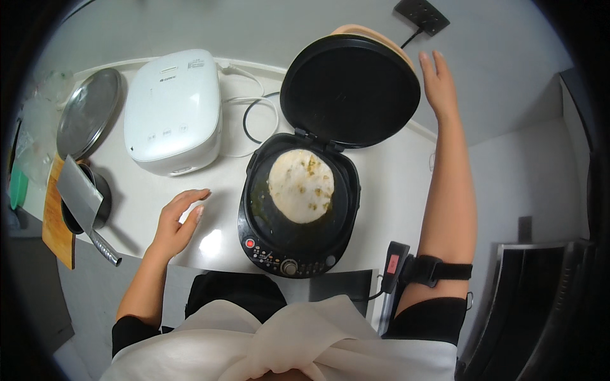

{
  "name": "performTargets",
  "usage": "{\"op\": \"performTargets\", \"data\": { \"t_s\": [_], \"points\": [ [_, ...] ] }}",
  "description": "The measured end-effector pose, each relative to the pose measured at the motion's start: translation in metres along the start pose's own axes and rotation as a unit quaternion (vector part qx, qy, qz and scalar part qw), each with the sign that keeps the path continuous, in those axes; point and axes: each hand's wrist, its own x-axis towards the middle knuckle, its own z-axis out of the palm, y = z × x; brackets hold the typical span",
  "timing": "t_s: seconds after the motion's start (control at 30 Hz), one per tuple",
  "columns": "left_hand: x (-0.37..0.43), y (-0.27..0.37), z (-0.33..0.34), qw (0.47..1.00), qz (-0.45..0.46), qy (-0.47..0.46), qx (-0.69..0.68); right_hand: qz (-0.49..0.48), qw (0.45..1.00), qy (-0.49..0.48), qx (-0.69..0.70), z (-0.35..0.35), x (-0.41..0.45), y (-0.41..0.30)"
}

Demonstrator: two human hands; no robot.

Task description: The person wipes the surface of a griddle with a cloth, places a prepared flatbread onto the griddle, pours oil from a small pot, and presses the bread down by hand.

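Note:
A round flatbread with green flecks (301, 186) lies on the black lower plate of an electric griddle (281, 243), which has oil on its left side. The griddle's lid (350, 90) is raised and leans back on its hinge. My right hand (438, 85) is up beside the lid's right edge, fingers extended, holding nothing; whether it touches the rim is unclear. Over the counter left of the griddle, my left hand (178, 221) is empty, with thumb and fingers apart.
A white rice cooker (174, 109) stands at the back left, cables beside it. Farther left are a round metal lid (89, 113), a cleaver (78, 193) across a dark pot (102, 190), a wooden board (53, 224) and plastic bags (38, 128). A black power strip (422, 16) is at the wall.

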Motion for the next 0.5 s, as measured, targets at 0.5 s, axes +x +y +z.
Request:
{"op": "performTargets", "data": {
  "t_s": [0.5],
  "points": [
    [0.009,-0.015,0.03,0.994,0.068,-0.065,0.064,-0.028,0.995,0.038,0.089,-0.02,-0.04,-0.038]
  ]
}}
